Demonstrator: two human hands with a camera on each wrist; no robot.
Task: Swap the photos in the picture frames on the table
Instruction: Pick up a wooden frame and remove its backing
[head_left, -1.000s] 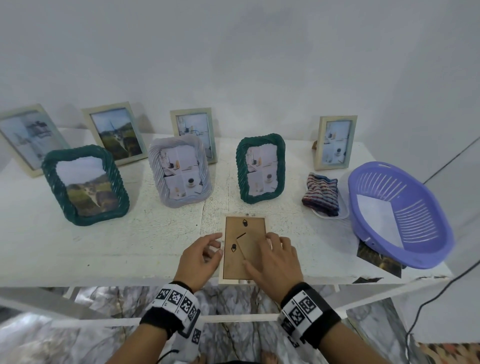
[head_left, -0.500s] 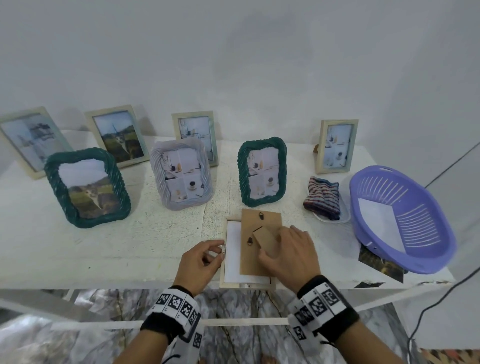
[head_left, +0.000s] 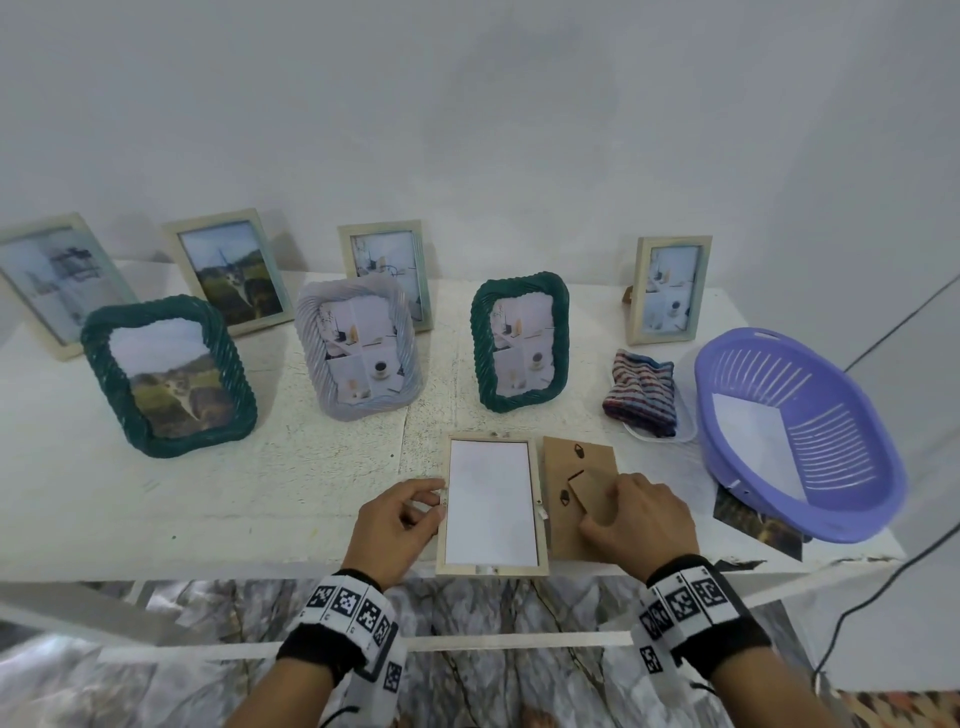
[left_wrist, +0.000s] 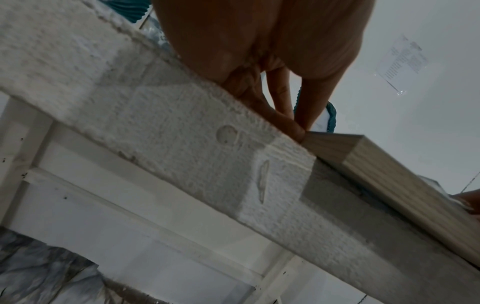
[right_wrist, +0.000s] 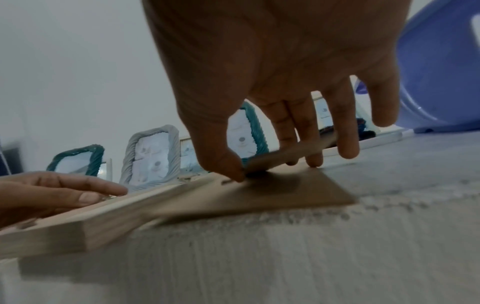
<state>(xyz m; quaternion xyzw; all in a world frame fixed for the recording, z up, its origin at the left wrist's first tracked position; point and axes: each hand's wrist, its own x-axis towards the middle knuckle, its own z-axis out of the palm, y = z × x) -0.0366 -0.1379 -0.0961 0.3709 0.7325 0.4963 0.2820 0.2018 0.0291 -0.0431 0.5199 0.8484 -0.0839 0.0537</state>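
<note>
A light wooden frame (head_left: 540, 506) lies face down at the table's front edge, and the white back of its photo (head_left: 491, 501) shows inside it. The brown backing board (head_left: 576, 462) lies just right of it, its left edge against the frame's rail. My right hand (head_left: 597, 512) pinches the board's fold-out stand (right_wrist: 288, 153) between thumb and fingers. My left hand (head_left: 439, 501) touches the frame's left rail with its fingertips (right_wrist: 116, 190) and holds nothing. The frame's corner (left_wrist: 389, 164) juts over the table edge.
Several frames stand behind: a teal one with a cat photo (head_left: 169, 374), a lavender one (head_left: 358, 345), another teal one (head_left: 521, 340) and wooden ones by the wall (head_left: 670, 288). A striped cloth (head_left: 641, 392), a purple basket (head_left: 831, 395) and a loose photo (head_left: 753, 522) lie at the right.
My right hand took the backing board off the frame and carried it right, down beside the frame. The photo's white back is now fully bare. My left hand stayed at the rail.
</note>
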